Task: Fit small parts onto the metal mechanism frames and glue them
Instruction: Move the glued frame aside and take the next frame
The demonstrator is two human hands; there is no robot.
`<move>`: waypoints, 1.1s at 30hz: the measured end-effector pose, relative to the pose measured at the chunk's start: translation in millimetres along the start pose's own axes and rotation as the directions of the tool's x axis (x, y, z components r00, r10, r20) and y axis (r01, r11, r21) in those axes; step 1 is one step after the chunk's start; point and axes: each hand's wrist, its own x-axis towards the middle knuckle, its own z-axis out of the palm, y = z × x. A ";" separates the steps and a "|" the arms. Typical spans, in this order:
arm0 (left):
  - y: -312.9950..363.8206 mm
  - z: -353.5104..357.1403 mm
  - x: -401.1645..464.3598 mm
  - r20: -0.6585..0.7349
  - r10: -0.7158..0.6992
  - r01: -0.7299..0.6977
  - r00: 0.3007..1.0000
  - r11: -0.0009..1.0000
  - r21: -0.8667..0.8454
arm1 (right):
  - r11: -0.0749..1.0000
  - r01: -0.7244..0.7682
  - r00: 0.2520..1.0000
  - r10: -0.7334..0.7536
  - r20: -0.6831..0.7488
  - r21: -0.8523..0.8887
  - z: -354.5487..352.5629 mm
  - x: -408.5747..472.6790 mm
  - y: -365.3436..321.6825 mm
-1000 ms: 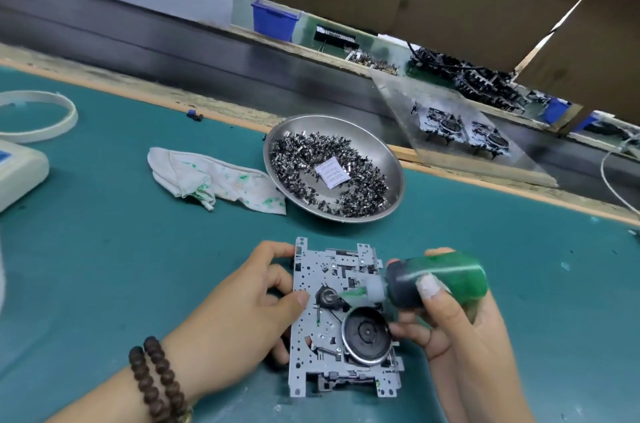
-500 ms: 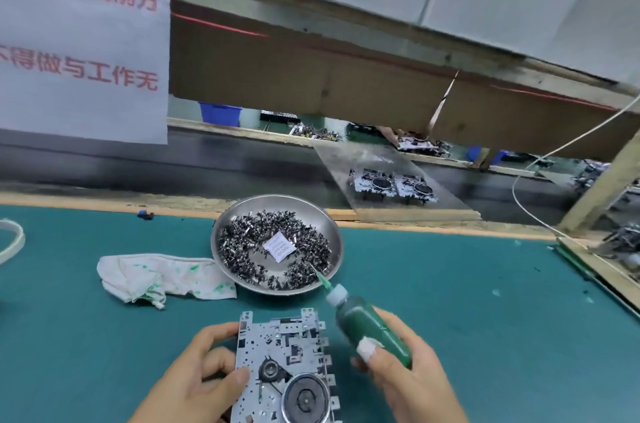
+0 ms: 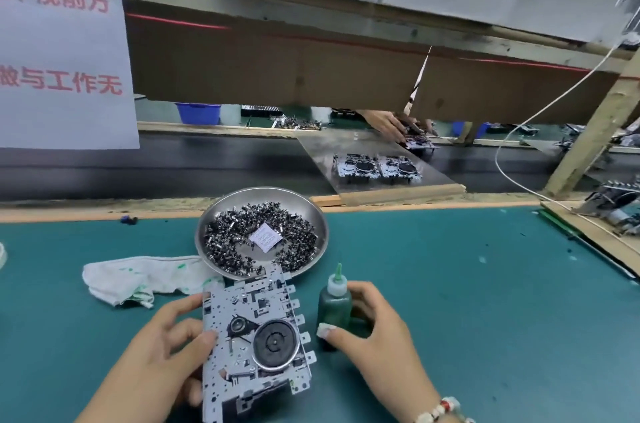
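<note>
- Down low, the left hand (image 3: pixel 162 357) holds the metal frame (image 3: pixel 254 343) by its left side. Its thumb is curled onto the top of the frame and its fingers are curled under the edge.
- So the frame sits just right of that hand, lifted and tilted. Its far corner reaches over the near rim of the metal bowl (image 3: pixel 207 214).
- On the frame there is a big black round wheel (image 3: pixel 275 344) and a smaller black one (image 3: pixel 238 324) up and to its left.
- The right hand (image 3: pixel 377 339) is wrapped round the green glue bottle (image 3: pixel 334 305). The thumb is on the front of it and the fingers go round the back.
- That bottle stands up straight on the green mat (image 3: pixel 467 318), just right of the frame, with its pointy tip up.
- Further out, the bowl is full of small dark parts (image 3: pixel 228 239), and a little white paper packet (image 3: pixel 265 237) lies on them.
- A white cloth (image 3: pixel 138 279) with green spots lies on the mat, left of the bowl and touching the frame's far left corner.
- Far back, two more frames (image 3: pixel 377 168) sit side by side on a flat board (image 3: pixel 322 149), well apart from the hands.
</note>
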 end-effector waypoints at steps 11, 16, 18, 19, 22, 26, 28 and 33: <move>64.8 -6.6 9.7 -0.065 0.152 -0.157 0.986 0.984 -0.082 | 0.988 0.045 0.992 -0.026 -0.126 0.149 -56.1 -16.6 -15.1; 95.8 41.7 23.3 0.117 0.232 -0.227 0.966 0.972 -0.060 | 0.930 0.013 1.000 -0.014 0.002 0.368 -75.5 0.5 -61.6; 98.0 67.0 40.7 0.195 0.210 -0.209 0.958 0.978 -0.027 | 0.911 -0.093 0.991 0.047 0.123 0.402 -69.8 15.0 -72.4; 98.6 79.5 54.2 0.207 0.174 -0.178 0.963 0.984 0.003 | 0.887 -0.139 0.985 0.079 0.151 0.440 -67.5 23.2 -73.4; 95.3 109.9 101.5 0.195 0.010 -0.047 0.981 0.982 0.184 | 0.756 -0.238 0.971 0.194 0.139 0.610 -66.2 48.7 -68.1; 86.0 141.3 159.9 0.256 -0.191 0.100 0.948 0.939 0.328 | 0.678 -0.299 0.940 0.330 0.085 0.672 -76.4 86.2 -41.7; 81.7 151.4 186.1 0.283 -0.254 0.130 0.925 0.911 0.392 | 0.658 -0.314 0.924 0.377 0.061 0.684 -80.8 107.4 -29.8; 70.1 168.7 238.3 0.286 -0.304 0.138 0.909 0.865 0.483 | 0.609 -0.336 0.899 0.435 0.052 0.719 -85.0 157.5 -6.6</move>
